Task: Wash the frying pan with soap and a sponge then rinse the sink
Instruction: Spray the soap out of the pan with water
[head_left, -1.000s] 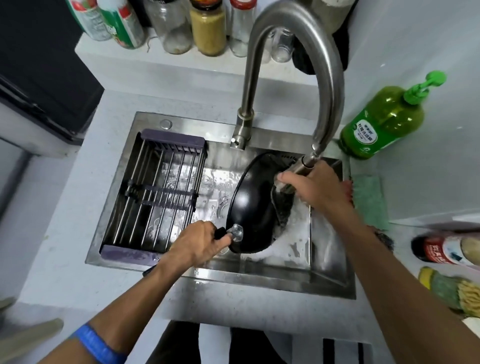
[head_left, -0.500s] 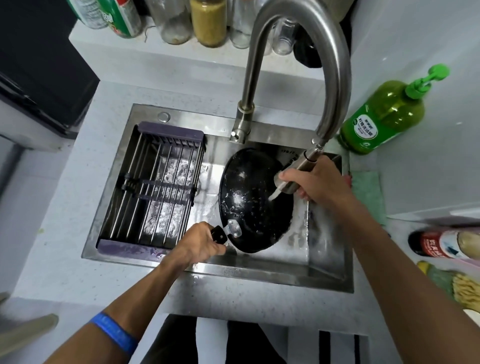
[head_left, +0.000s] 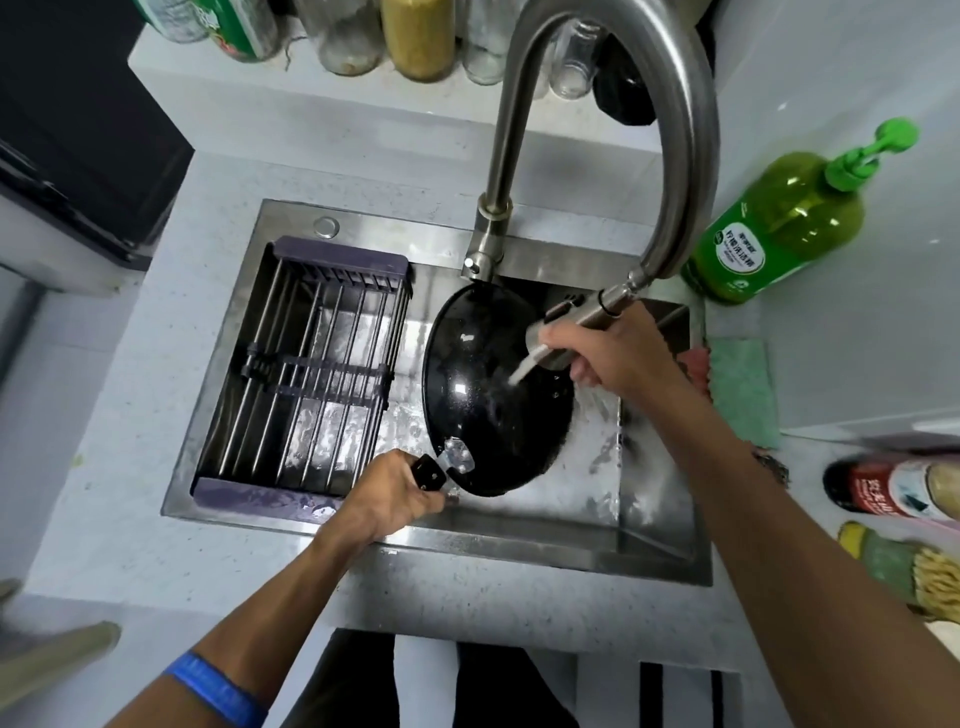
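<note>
Now frying pan (head_left: 493, 389) at frame centre, tilted on edge inside sink (head_left: 519, 540), inner face up toward camera. Left hand (head_left: 395, 493) wraps pan handle (head_left: 428, 473); right hand (head_left: 613, 353) grips pull-out spray head (head_left: 576, 322), jet hitting pan. Risks: wet handle may slip, pan drops and bangs steel; steep jet angle may splash over rim onto worktop (head_left: 156, 561), toward sponge (head_left: 743, 389) at right. Foam remains at basin floor, needs rinsing later.

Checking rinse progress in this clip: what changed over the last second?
The frying pan turned from edge-on to show its wet black inside toward the spray head. Unchanged: left hand grips the handle, right hand holds the spray head, water running.
</note>
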